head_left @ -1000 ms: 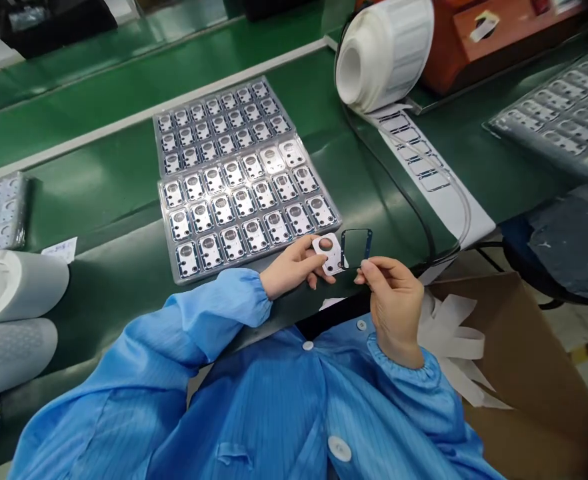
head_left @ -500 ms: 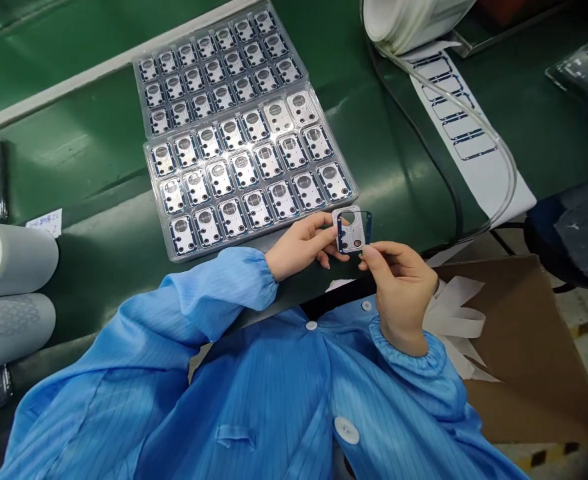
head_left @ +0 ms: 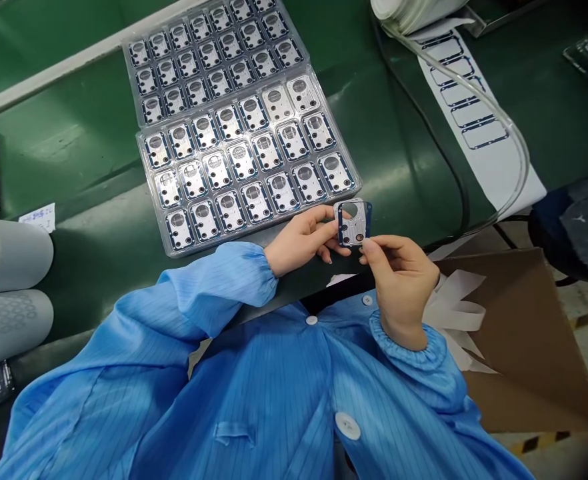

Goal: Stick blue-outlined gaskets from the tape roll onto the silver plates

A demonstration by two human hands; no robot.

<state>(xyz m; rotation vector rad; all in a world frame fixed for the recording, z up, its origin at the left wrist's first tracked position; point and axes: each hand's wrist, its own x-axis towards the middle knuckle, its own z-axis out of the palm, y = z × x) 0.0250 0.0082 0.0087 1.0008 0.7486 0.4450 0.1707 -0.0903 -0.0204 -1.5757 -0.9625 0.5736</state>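
A small silver plate [head_left: 353,227] with a large round opening and small dark holes is held at its left edge by my left hand [head_left: 304,241], thumb and fingers closed on it. My right hand [head_left: 404,287] pinches the lower corner of a thin dark blue adhesive frame [head_left: 369,215]. This frame overlaps the plate's face, with its right side slightly off the plate edge. Whether it sticks anywhere I cannot tell. Just beyond my hands lies a clear plastic tray [head_left: 155,210] of similar plates; most carry blue frames, and two in the far right corner look plain.
A second filled tray [head_left: 133,88] adjoins the first. At right, a white liner strip [head_left: 501,180] bears blue frames, beside a black cable [head_left: 444,140]. White rolls [head_left: 19,257] stand left. A cardboard box [head_left: 519,347] with white strips [head_left: 459,310] sits below the table edge.
The blue frame's right side has come closer to the plate, so the two line up more nearly. Both hands stay almost in place; the view has shifted slightly.
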